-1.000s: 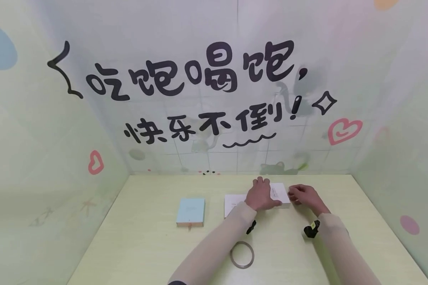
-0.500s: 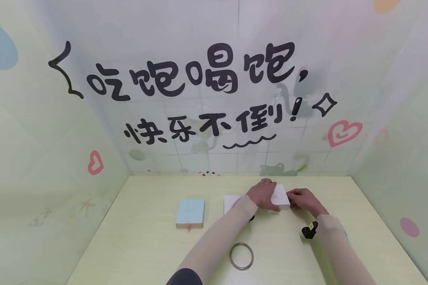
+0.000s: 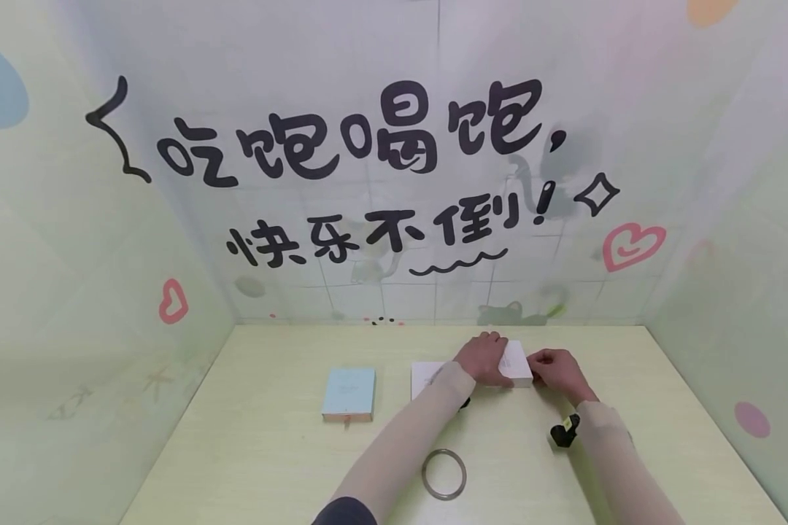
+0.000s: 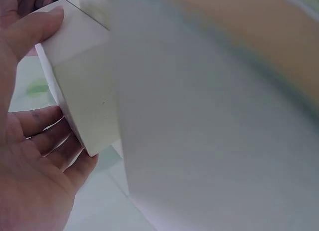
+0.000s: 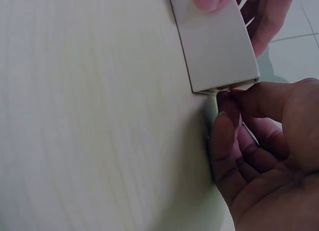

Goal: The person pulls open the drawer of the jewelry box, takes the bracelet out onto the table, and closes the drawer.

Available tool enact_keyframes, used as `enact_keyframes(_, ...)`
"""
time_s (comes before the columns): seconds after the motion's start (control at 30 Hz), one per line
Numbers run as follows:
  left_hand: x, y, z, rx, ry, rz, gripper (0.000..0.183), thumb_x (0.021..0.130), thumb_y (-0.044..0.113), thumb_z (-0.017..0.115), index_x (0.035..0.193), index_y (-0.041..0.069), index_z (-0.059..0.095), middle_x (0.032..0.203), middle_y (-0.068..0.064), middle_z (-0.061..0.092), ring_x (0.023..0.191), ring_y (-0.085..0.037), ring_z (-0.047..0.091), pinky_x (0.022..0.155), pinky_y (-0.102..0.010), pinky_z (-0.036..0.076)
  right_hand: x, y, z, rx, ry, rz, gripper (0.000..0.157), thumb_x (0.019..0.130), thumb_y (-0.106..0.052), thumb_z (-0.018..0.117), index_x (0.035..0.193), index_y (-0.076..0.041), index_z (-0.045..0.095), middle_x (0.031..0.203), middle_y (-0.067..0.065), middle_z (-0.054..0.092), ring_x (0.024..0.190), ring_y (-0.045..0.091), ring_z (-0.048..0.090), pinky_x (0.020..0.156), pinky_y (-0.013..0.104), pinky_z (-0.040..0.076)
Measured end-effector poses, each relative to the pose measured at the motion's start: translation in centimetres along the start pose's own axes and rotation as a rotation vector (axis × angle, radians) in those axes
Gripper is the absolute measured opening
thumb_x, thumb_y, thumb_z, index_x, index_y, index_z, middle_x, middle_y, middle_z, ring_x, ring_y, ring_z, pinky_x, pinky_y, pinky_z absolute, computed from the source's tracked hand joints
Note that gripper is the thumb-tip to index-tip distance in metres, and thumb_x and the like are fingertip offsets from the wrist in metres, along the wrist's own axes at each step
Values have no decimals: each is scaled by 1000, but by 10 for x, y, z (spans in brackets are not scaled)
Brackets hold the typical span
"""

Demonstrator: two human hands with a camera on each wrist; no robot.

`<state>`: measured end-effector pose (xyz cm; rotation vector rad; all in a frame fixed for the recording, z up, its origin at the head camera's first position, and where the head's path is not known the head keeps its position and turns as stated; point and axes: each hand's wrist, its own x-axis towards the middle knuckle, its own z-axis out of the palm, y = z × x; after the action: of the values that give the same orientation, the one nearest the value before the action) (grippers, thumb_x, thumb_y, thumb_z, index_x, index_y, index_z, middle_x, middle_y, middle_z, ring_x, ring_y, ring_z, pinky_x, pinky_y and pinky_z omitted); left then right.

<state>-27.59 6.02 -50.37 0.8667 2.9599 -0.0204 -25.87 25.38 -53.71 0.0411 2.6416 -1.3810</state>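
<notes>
A small white box [image 3: 516, 364] lies at the back right of the table, and my left hand [image 3: 482, 361] grips it from the left. In the left wrist view the thumb presses one face of that box [image 4: 92, 96] while the other fingers wrap its far edge. At its right end is my right hand [image 3: 561, 372], thumb and forefinger pinched together right at the edge. The right wrist view shows these fingertips [image 5: 227, 99] at a thin gap in the box's end; what they pinch is hidden.
A second white box [image 3: 425, 375] lies left of the gripped one, partly under my left forearm. Farther left is a light blue box [image 3: 349, 392] with a small ribbon tab. A round bangle [image 3: 443, 496] lies near the front. Printed walls enclose the table.
My right hand has come in to the box's right end and pinches there. My left hand has shifted slightly right and nearer along the box.
</notes>
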Motion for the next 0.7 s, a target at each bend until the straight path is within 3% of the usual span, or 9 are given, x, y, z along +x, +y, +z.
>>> enact_keyframes(0.7, 2, 0, -1, -62, -40, -43, 80, 80, 56, 82, 144, 19, 52, 134, 5, 60, 117, -9, 54, 97, -20, 48, -2, 5, 0, -22, 49, -30, 24, 101, -12, 60, 108, 8, 71, 95, 18, 74, 74, 13, 67, 65, 27, 57)
